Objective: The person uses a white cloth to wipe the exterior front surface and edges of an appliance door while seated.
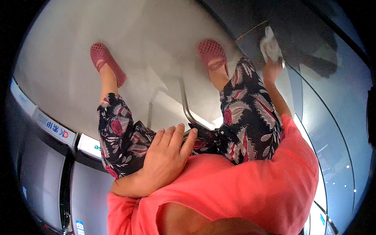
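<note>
My left hand (166,149) lies back upward across my lap, its fingers stretched out and nothing held. Beneath it are dark patterned trousers (117,147) with leaves and red roses. Out to the right, my right hand (273,70) holds a crumpled white cloth (268,45). The cloth is at the lower part of a tall glossy cabinet-like unit (320,108), over a dark reflective panel (249,44); both cloth and hand are somewhat blurred. My right forearm passes beside my right knee.
Curved metal tubing (184,102), apparently a seat's leg, stands between my legs on the shiny grey floor (152,38). Pink woven shoes (107,63) are on my feet. At left stand several grey appliances (91,191) with white printed sign strips (54,124) along their edge.
</note>
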The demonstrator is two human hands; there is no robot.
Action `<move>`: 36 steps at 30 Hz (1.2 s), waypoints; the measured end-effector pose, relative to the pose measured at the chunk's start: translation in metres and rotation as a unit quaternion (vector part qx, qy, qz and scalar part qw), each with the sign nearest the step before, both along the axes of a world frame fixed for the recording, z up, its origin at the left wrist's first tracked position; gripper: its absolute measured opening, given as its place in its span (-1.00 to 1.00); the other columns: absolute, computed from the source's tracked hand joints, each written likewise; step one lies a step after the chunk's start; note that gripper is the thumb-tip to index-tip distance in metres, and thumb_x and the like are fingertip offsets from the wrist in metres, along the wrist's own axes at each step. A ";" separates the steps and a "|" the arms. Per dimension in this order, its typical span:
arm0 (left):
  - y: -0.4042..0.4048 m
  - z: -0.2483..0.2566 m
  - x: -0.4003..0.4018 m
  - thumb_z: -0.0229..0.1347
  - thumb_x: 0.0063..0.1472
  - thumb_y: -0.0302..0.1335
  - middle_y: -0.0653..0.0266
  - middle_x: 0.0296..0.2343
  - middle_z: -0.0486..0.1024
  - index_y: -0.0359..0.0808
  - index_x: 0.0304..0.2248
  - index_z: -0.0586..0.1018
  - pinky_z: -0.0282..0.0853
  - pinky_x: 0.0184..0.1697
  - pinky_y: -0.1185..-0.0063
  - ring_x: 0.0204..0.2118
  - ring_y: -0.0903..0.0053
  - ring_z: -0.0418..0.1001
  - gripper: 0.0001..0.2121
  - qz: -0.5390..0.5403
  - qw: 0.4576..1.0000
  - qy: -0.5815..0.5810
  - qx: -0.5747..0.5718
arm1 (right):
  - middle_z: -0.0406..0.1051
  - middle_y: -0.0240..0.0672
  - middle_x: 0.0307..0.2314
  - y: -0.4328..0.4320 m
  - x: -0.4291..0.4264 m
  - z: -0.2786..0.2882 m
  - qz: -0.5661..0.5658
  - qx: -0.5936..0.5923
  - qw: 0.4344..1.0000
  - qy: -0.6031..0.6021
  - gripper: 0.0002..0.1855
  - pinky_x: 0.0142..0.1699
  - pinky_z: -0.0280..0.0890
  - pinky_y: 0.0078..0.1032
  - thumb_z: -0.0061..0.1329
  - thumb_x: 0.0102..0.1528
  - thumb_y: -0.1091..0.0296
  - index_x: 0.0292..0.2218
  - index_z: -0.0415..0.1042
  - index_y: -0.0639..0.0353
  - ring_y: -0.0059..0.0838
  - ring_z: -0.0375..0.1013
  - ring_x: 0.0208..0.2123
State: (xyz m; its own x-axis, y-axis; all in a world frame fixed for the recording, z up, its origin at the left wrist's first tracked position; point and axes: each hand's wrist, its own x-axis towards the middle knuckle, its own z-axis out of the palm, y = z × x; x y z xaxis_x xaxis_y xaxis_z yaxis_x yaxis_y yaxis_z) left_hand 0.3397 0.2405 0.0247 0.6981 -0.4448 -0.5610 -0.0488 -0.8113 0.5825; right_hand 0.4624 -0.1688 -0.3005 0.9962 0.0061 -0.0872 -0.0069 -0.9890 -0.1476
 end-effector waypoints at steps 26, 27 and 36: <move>0.001 -0.003 -0.002 -0.03 0.04 -0.42 0.01 -0.14 0.31 -0.27 -0.02 0.33 0.25 -0.04 0.32 -0.11 0.21 0.33 -0.55 -0.006 1.000 0.002 0.009 | 0.42 -0.08 -0.30 0.199 0.046 0.195 -0.052 0.346 0.916 0.198 -0.66 -0.16 0.27 -0.45 -0.10 0.10 0.26 -0.20 0.38 0.38 -0.28 0.43 -0.27; 0.001 -0.002 -0.002 -0.03 0.04 -0.41 0.01 -0.14 0.31 -0.27 -0.02 0.32 0.26 -0.05 0.32 -0.12 0.21 0.33 -0.55 -0.008 1.000 0.001 0.005 | 0.42 -0.08 -0.29 0.199 0.045 0.212 0.041 0.432 0.874 0.218 -0.66 -0.16 0.27 -0.45 -0.10 0.09 0.27 -0.19 0.38 0.37 -0.28 0.44 -0.27; -0.001 -0.006 -0.001 0.01 0.03 -0.46 -0.04 -0.23 0.35 -0.37 -0.08 0.38 0.28 -0.19 0.41 -0.26 0.23 0.36 -0.59 -0.001 0.999 -0.046 -0.021 | 0.38 -0.19 -0.28 0.224 0.082 0.158 0.013 0.430 0.886 -0.170 -0.68 -0.04 0.21 -0.49 -0.14 -0.03 0.58 -0.17 0.33 0.23 -0.33 0.37 -0.19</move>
